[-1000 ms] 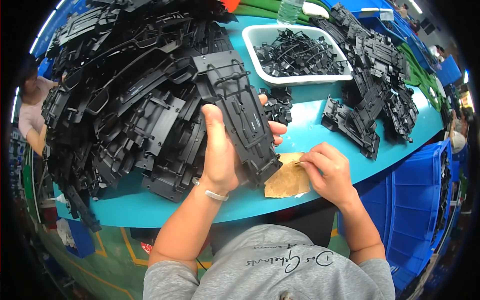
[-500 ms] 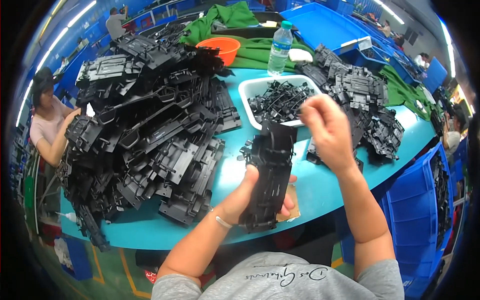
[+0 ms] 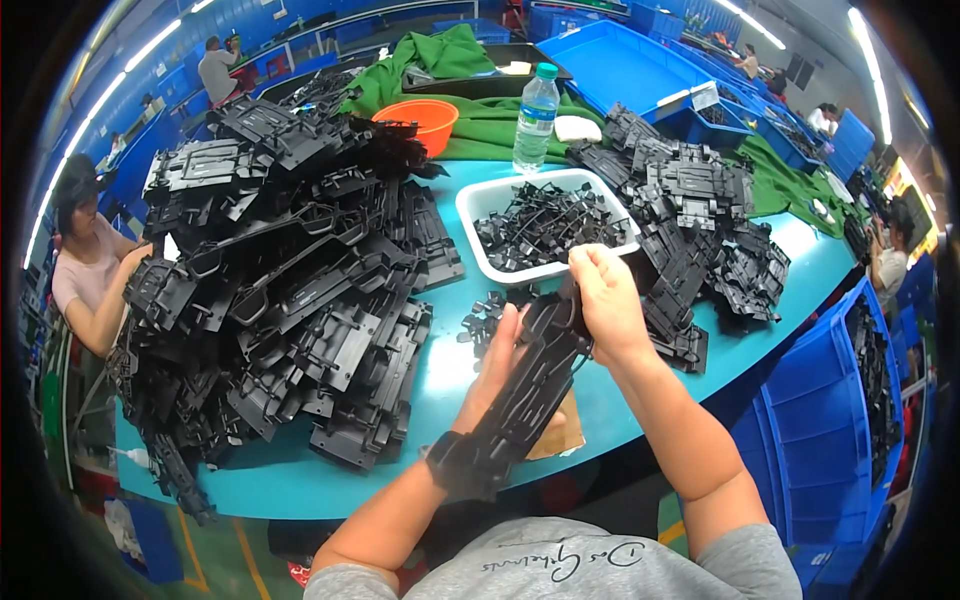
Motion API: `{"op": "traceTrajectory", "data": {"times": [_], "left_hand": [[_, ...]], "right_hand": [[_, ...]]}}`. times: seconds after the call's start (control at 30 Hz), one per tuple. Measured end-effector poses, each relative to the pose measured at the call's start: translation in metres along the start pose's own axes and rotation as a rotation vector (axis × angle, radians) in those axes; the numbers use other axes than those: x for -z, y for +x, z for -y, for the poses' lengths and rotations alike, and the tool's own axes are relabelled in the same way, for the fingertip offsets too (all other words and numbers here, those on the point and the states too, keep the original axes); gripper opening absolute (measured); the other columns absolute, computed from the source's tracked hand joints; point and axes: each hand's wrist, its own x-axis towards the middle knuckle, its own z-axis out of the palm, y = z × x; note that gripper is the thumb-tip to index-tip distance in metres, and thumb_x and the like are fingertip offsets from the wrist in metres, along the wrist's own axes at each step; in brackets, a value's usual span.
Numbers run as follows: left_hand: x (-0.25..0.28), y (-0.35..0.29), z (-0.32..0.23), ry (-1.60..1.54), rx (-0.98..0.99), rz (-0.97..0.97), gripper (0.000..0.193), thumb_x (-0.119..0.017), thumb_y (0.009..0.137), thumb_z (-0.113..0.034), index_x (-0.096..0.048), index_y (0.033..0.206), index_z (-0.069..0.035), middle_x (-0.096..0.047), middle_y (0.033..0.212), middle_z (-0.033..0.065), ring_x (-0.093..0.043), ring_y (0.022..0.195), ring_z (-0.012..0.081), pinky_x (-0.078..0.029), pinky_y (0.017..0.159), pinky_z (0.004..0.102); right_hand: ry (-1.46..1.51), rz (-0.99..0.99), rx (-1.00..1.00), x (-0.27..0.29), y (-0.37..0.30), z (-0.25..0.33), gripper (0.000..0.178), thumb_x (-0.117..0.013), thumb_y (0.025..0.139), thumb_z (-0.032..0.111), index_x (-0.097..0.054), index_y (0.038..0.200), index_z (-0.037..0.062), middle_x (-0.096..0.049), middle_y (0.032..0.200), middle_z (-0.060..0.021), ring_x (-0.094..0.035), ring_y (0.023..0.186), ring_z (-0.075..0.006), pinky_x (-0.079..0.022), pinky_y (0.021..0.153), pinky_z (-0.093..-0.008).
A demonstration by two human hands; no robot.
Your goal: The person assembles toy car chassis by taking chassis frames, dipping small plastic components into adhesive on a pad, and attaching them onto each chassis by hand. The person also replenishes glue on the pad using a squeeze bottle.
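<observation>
1. Left hand (image 3: 488,385) grasps a long black molded part (image 3: 530,375); thumb along its upper left edge, lower end slanting across the wrist.
2. Right hand (image 3: 612,305) at the part's upper end, fingers curled together. Whether they pinch anything, cannot tell.
3. Part held tilted above the near middle of the turquoise worktop (image 3: 735,355), partly over a brown sheet (image 3: 562,435).
4. White tray (image 3: 475,240) just beyond the hands, filled with small black pieces (image 3: 545,225); loose pieces (image 3: 480,320) lie in front of it.
5. Left: tall, untidy pile (image 3: 330,340) of black molded parts. Right: smaller pile (image 3: 690,190), similar parts.
6. Behind tray: clear bottle (image 3: 537,120) with green cap, upright; orange bowl (image 3: 425,125) to its left; green cloth (image 3: 490,130).
7. Blue crate (image 3: 815,430) beside worktop, right, black parts inside.
8. Co-worker (image 3: 90,260) far left, near the big pile.
</observation>
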Motion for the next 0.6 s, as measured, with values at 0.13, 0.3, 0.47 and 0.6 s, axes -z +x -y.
{"op": "traceTrajectory", "data": {"times": [0.13,0.3,0.47,0.6], "left_hand": [[0.001,0.006,0.004,0.544,-0.715,-0.040,0.106,-0.084,0.067,-0.041,-0.022,0.147,-0.010,-0.022,0.149,0.0281,-0.029,0.136,0.0422,-0.029,0.109,0.0482],[0.016,-0.001,-0.009,0.164,-0.588,-0.032,0.105,-0.087,0.062,-0.046,-0.032,0.142,-0.006,-0.034,0.143,0.0195,-0.035,0.133,0.0312,-0.029,0.109,0.0434],[0.008,-0.004,-0.020,-0.401,-0.027,-0.172,0.124,-0.069,0.063,-0.074,-0.016,0.148,-0.003,-0.051,0.126,0.0155,-0.052,0.117,0.0264,-0.046,0.098,0.0414],[0.010,-0.005,-0.016,-0.480,0.019,-0.107,0.107,-0.053,0.074,-0.078,-0.010,0.151,-0.017,-0.057,0.120,0.0235,-0.063,0.102,0.0285,-0.051,0.091,0.0408]], "right_hand": [[0.093,0.014,-0.098,-0.005,-0.023,-0.009,0.016,-0.052,0.098,0.020,-0.056,0.087,0.0090,-0.048,0.070,0.0054,-0.042,0.060,-0.0026,-0.034,0.052,-0.0192],[0.390,0.115,-0.355,0.026,-0.030,-0.007,0.008,-0.058,0.093,0.021,-0.056,0.091,0.0134,-0.051,0.076,0.0043,-0.046,0.066,-0.0062,-0.036,0.058,-0.0205],[0.671,0.302,-0.518,0.051,-0.042,-0.014,0.012,-0.060,0.091,0.018,-0.053,0.090,0.0091,-0.050,0.080,0.0011,-0.047,0.071,-0.0086,-0.039,0.061,-0.0224],[0.729,0.364,-0.558,0.058,-0.048,-0.017,0.009,-0.059,0.091,0.016,-0.054,0.091,0.0086,-0.051,0.080,0.0008,-0.048,0.071,-0.0088,-0.038,0.060,-0.0218]]}}
